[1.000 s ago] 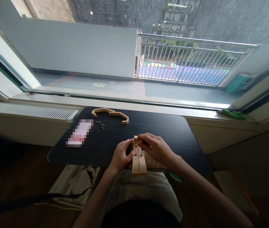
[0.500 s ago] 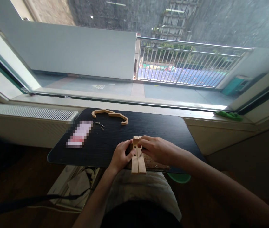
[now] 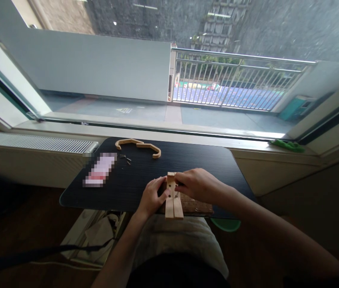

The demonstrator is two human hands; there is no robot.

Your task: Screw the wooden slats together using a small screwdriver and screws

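Two pale wooden slats (image 3: 174,206) stand side by side on edge at the near edge of the black table (image 3: 205,164), over a brown cork-like board (image 3: 198,207). My left hand (image 3: 153,197) grips the left slat from the side, thumb on its face. My right hand (image 3: 198,185) is closed over the slats' far end, fingers curled; what its fingertips pinch is hidden.
A curved wooden piece (image 3: 139,145) lies at the table's far edge, with a few small screws (image 3: 126,158) beside it. A blurred pink-white packet (image 3: 100,169) sits to the left. A radiator (image 3: 37,141) and window sill lie beyond; a green cloth (image 3: 288,145) rests at right.
My right forearm has swung lower and further right. Both hands stay on the slats, which have barely shifted.
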